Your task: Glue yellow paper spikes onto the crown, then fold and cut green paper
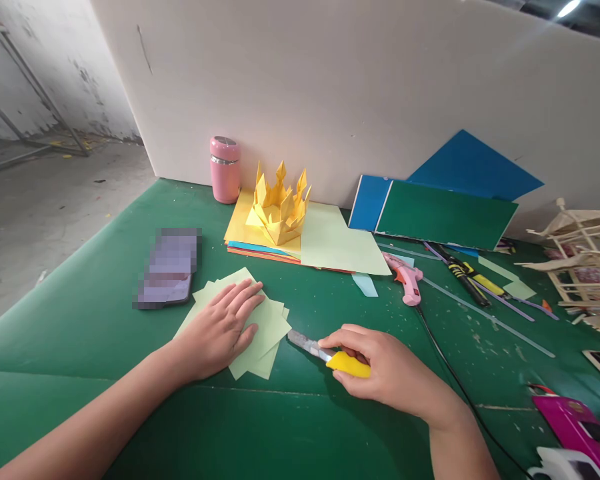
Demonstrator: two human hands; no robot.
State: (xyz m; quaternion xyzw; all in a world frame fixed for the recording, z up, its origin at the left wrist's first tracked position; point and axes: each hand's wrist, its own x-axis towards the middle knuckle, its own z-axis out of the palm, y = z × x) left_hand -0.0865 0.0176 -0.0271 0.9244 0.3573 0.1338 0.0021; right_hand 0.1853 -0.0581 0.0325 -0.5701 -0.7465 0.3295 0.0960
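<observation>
My left hand (225, 327) lies flat, fingers stretched out, on a fanned stack of pale green paper sheets (273, 323). My right hand (380, 367) grips a yellow utility knife (350, 365), its blade pointing left. The blade's tip is close to the right corner of the green sheets; whether it touches them I cannot tell. Behind the sheets, a folded yellow paper crown (280, 213) stands on a pile of coloured paper (237, 227). A larger pale green sheet (340, 240) lies over the pile's right side.
A phone-like device (167, 270), partly blurred, lies at left; a pink flask (225, 170) stands behind. At right are a pink glue gun (407, 280) with its cord, glue sticks (495, 320), cutters (463, 273), green and blue boards (445, 213) and a wooden stick model (580, 257).
</observation>
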